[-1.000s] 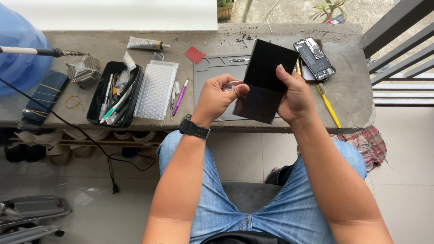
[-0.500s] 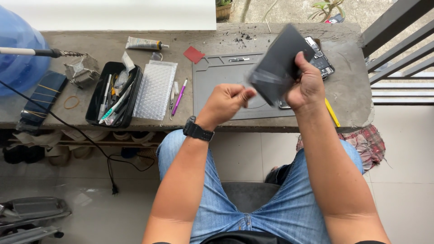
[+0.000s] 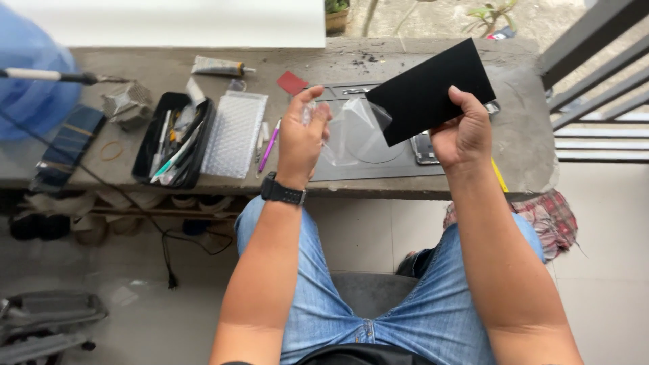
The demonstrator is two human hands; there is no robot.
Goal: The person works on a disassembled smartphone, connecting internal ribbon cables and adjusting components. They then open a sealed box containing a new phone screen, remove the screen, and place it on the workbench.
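Right hand (image 3: 466, 138) gripping black panel (image 3: 429, 91), left hand (image 3: 301, 132) pinching clear film (image 3: 351, 128) — grey mat (image 3: 378, 165) beneath

Blk wristwatch (image 3: 282, 192) left wrist; blue jeans (image 3: 433, 311).

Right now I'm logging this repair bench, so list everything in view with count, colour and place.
Black panel: one, black, in right hand.
Clear film: one, transparent, pinched by left hand, apart from the panel.
Work mat: one, dark grey, bench centre.
Opened phone: one, partly hidden under the panel.
Tool case: one, black, left of mat.
Bubble pouch: one, clear, beside the case.
Pen tool: one, purple.
Red pick: one, far edge.
Glue tube: one, grey.
Water jug: one, blue, far left.
Wristwatch: one, black.
Left hand: one.
Right hand: one.
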